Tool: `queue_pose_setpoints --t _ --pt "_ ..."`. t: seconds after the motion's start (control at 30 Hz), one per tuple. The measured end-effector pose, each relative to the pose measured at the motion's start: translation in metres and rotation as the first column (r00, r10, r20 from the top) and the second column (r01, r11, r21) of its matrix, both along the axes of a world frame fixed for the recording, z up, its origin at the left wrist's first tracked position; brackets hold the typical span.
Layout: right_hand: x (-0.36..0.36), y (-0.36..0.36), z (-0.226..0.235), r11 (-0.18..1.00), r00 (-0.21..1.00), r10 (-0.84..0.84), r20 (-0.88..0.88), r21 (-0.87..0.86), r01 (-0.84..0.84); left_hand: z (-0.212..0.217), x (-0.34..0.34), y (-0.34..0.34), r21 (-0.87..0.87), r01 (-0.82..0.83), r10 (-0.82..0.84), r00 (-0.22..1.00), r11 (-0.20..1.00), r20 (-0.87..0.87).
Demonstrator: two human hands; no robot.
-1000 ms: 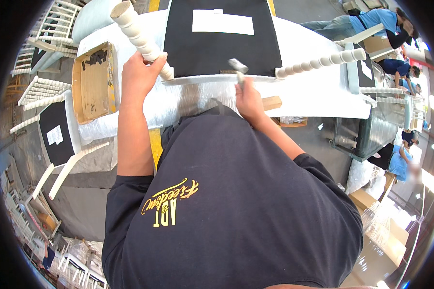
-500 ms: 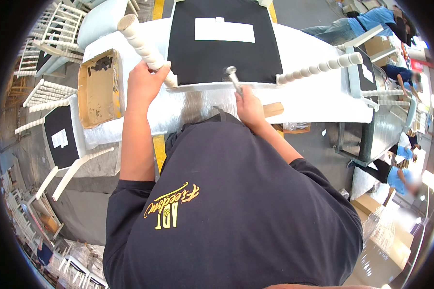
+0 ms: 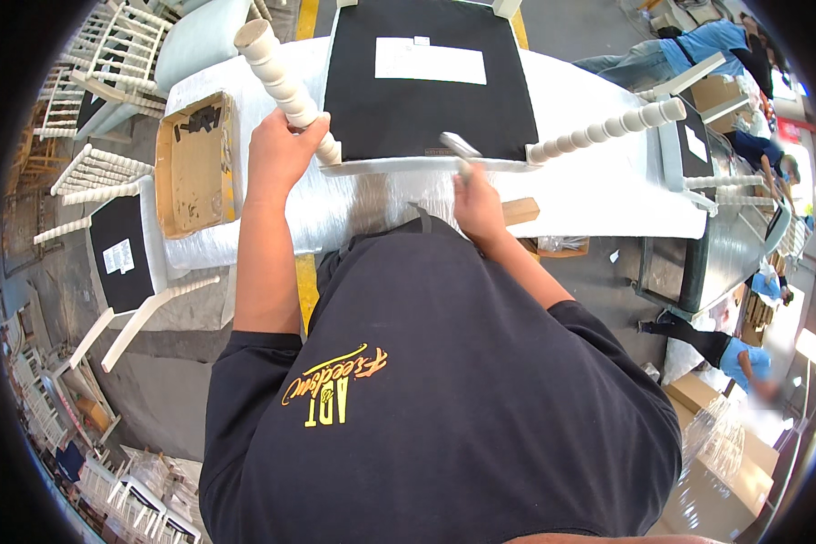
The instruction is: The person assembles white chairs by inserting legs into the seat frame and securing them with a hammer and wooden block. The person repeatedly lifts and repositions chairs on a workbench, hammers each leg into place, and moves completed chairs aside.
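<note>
An upturned chair seat [image 3: 426, 109] with a black underside and a white label lies on a plastic-wrapped work surface [image 3: 598, 195]. My left hand [image 3: 286, 150] grips the lower part of its cream turned leg [image 3: 276, 77] at the near left corner. That leg stands up from the seat, leaning left. In my right hand [image 3: 480, 204] is a small metal hammer [image 3: 460, 145], its head slightly blurred above the seat's near edge. Another turned leg [image 3: 607, 127] sticks out from the near right corner, untouched.
A cardboard box [image 3: 195, 168] with small dark pieces sits at the left. A brown block [image 3: 519, 211] lies right of my right hand. Another upturned chair [image 3: 122, 258] stands at left, and one more [image 3: 689, 136] at right. A person in blue [image 3: 689, 54] is at far right.
The hammer's head has turned from end-on to sideways as my right hand shifted slightly. My left hand keeps its hold on the leg. The whole view has shifted a little.
</note>
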State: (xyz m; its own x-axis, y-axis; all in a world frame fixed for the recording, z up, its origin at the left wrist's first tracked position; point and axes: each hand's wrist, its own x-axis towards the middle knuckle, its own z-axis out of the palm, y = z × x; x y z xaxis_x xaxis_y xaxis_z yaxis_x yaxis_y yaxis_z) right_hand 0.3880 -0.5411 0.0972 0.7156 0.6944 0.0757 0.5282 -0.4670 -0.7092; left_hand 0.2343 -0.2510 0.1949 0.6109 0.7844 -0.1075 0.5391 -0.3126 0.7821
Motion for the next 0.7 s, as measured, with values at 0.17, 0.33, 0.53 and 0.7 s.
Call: queue_pose_setpoints --t 0.17,0.33,0.53,0.7 --pt "0.004 0.003 0.014 0.993 0.999 0.022 -0.048 -0.118 -0.027 0.001 -0.003 0.002 0.031 0.012 -0.012 1.0 0.999 -0.015" --pt "0.004 0.0 0.002 0.996 0.999 0.041 0.014 -0.081 -0.04 0.004 0.003 0.001 -0.019 0.006 -0.006 1.0 1.0 -0.006" --pt "-0.004 0.003 0.022 0.998 0.996 -0.008 -0.09 0.067 0.014 -0.002 -0.004 -0.004 -0.001 -0.026 0.026 1.0 1.0 0.01" --pt "0.014 -0.01 -0.007 0.938 0.997 0.073 -0.019 -0.339 -0.075 -0.002 -0.001 -0.002 -0.03 -0.024 0.025 1.0 0.999 0.013"
